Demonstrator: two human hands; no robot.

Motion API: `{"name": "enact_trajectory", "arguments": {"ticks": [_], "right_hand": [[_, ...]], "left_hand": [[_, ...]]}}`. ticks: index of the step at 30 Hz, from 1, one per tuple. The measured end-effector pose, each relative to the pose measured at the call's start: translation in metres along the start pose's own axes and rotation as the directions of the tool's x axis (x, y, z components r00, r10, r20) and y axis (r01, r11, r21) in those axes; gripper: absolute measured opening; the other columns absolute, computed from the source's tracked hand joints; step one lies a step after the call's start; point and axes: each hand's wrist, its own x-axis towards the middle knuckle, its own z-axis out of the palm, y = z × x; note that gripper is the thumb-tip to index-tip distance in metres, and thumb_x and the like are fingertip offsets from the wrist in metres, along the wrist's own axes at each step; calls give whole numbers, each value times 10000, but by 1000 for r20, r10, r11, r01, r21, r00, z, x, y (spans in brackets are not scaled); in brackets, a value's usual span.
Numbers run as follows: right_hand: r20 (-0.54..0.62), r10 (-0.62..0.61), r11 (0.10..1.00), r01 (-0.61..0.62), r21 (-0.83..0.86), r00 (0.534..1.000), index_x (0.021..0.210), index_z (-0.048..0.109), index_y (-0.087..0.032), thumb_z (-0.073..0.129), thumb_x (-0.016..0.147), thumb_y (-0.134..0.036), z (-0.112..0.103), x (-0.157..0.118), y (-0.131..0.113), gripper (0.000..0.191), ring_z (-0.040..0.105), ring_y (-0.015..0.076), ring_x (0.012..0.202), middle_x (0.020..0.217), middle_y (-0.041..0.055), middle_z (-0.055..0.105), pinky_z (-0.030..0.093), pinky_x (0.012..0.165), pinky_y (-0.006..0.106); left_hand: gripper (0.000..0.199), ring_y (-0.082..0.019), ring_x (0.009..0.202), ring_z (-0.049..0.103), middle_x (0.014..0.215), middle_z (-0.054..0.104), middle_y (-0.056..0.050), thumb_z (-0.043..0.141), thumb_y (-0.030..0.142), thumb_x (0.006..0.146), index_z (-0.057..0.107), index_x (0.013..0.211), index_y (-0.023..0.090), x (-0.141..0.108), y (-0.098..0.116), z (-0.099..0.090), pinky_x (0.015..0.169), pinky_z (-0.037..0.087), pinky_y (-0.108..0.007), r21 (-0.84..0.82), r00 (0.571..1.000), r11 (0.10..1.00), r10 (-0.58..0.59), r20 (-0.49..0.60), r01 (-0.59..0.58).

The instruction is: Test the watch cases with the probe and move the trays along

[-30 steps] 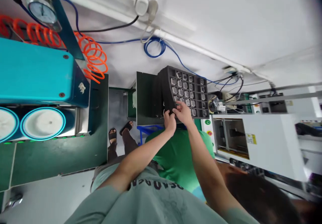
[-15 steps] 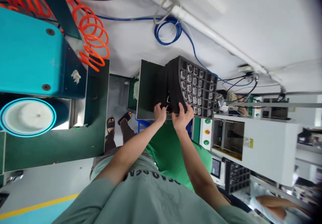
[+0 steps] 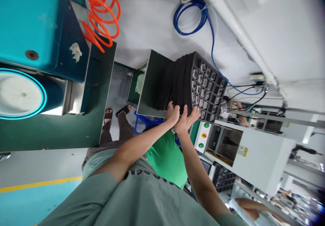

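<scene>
The left hand (image 3: 173,113) is clenched on the lower edge of a stack of black moulded-plastic grid trays (image 3: 203,84), its fingers curled over. The right hand (image 3: 186,119) is open, fingers spread against that same edge. The tilted stack sits just above both hands, its compartments holding small silver metal parts (image 3: 200,80), and touches a dark green sheet-metal bin (image 3: 152,84). Just beyond the hands is a person in a bright green T-shirt (image 3: 166,158).

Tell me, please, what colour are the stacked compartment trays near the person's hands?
The stacked compartment trays are black, best seen in the head view.
</scene>
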Motion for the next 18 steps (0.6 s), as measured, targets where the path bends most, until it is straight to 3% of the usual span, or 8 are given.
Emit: {"name": "enact_trajectory", "arguments": {"ticks": [4, 7, 10, 15, 18], "right_hand": [[-62, 52, 999, -53, -5, 997, 1319, 640, -129, 566, 927, -511, 20, 1, 1, 552, 391, 454, 1428, 1479, 287, 407, 410, 1099, 712], [-47, 93, 996, -93, -4, 995, 1303, 632, -132, 621, 875, -529, 17, 6, 8, 584, 400, 469, 1406, 1478, 288, 404, 416, 1076, 717], [-85, 86, 996, -86, -3, 993, 1323, 607, -134, 625, 863, -560, 9, 10, 16, 627, 420, 470, 1390, 1481, 290, 398, 432, 1063, 710], [-153, 52, 999, -50, 18, 987, 1344, 580, -156, 613, 919, -570, 0, 15, 30, 594, 462, 441, 1380, 1473, 277, 418, 462, 1058, 682], [-154, 30, 999, -25, 34, 988, 1361, 561, -145, 669, 884, -582, -3, 17, 35, 656, 435, 451, 1404, 1487, 284, 397, 454, 1077, 685]], "left_hand": [[575, -239, 1492, 516, 1558, 613, -58, 380, 276, 998, 518, 1554, 223, 25, -10, -20, 1267, 404, -373, 49, 1000, 999, -7, 5, 7], [660, -263, 1621, 322, 1702, 426, -117, 405, 260, 977, 426, 1624, 128, 41, -16, -26, 1341, 262, -396, 108, 998, 992, -68, 3, 67], [737, -284, 1635, 285, 1730, 350, -173, 440, 256, 948, 360, 1652, 54, 36, -16, -12, 1348, 229, -387, 134, 994, 986, -106, 22, 103], [717, -225, 1598, 367, 1706, 415, -135, 417, 250, 955, 380, 1652, 84, 2, -3, 25, 1326, 259, -290, 83, 1000, 996, -29, -2, 29], [687, -215, 1568, 418, 1670, 472, -131, 419, 205, 953, 408, 1632, 98, 2, -2, 30, 1305, 303, -283, 38, 998, 999, -27, -48, 29]]}}
